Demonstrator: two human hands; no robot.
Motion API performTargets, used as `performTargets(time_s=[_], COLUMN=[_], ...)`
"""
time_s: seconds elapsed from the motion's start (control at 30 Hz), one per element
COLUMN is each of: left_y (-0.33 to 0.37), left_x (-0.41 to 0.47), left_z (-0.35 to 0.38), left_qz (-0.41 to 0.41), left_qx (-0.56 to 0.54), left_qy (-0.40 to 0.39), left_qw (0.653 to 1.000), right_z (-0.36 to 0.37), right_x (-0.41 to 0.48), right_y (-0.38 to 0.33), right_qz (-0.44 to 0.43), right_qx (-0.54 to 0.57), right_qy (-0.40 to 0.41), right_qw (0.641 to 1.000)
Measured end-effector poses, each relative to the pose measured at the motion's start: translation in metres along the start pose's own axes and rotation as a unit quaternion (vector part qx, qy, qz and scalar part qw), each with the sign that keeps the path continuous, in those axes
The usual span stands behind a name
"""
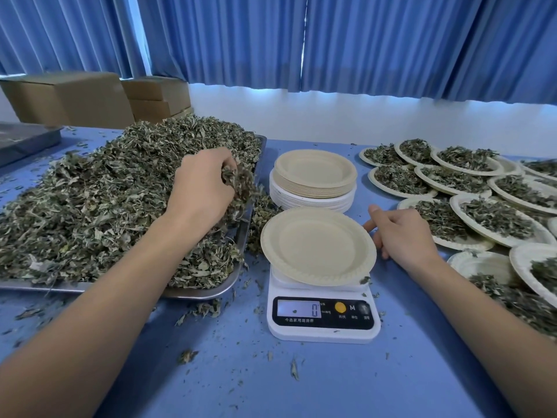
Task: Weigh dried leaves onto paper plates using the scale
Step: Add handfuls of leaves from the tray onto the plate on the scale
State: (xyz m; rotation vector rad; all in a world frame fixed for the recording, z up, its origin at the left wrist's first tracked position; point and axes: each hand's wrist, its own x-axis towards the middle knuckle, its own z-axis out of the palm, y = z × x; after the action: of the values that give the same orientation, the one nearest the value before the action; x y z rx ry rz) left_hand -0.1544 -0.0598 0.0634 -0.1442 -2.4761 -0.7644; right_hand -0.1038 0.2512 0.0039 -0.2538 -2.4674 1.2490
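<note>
A white digital scale [322, 319] sits at the table's centre and its display reads 0. An empty beige paper plate [316, 245] lies on the scale. To the left, a big heap of dried leaves [99, 194] fills a metal tray [199, 292]. My left hand [202, 188] is over the heap's right side and grips a handful of leaves. My right hand [401, 233] rests on the table just right of the plate, fingers loosely curled, thumb near the plate's rim, holding nothing.
A stack of empty paper plates [313, 179] stands behind the scale. Several plates filled with leaves [470, 200] cover the right side of the table. Cardboard boxes [90, 98] stand at the back left. Leaf crumbs lie scattered on the blue table [301, 381].
</note>
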Motion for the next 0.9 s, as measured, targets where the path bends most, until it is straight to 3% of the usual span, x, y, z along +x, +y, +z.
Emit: performTargets(time_s=[0.2,0.37,0.6,0.9], left_y=[0.026,0.054,0.075,0.049], left_x=[-0.004,-0.019,-0.04,-0.009], left_z=[-0.007,0.001,0.028,0.004], left_qz=[-0.016,-0.098,-0.017,-0.054], left_qx=[-0.198,-0.363,-0.312,-0.346], left_qy=[0.051,-0.088,-0.222,-0.207], left_qw=[0.979,0.922,0.924,0.913], right_z=[0.0,-0.001,-0.001,-0.001], right_x=[-0.001,-0.002,-0.003,-0.003], right_y=[-0.002,-0.004,-0.004,-0.004], right_qz=[0.006,0.011,0.015,0.014], right_qx=[-0.001,-0.004,-0.002,-0.006], right_qy=[-0.001,0.001,-0.002,-0.001], right_qw=[1.0,1.0,1.0,1.0])
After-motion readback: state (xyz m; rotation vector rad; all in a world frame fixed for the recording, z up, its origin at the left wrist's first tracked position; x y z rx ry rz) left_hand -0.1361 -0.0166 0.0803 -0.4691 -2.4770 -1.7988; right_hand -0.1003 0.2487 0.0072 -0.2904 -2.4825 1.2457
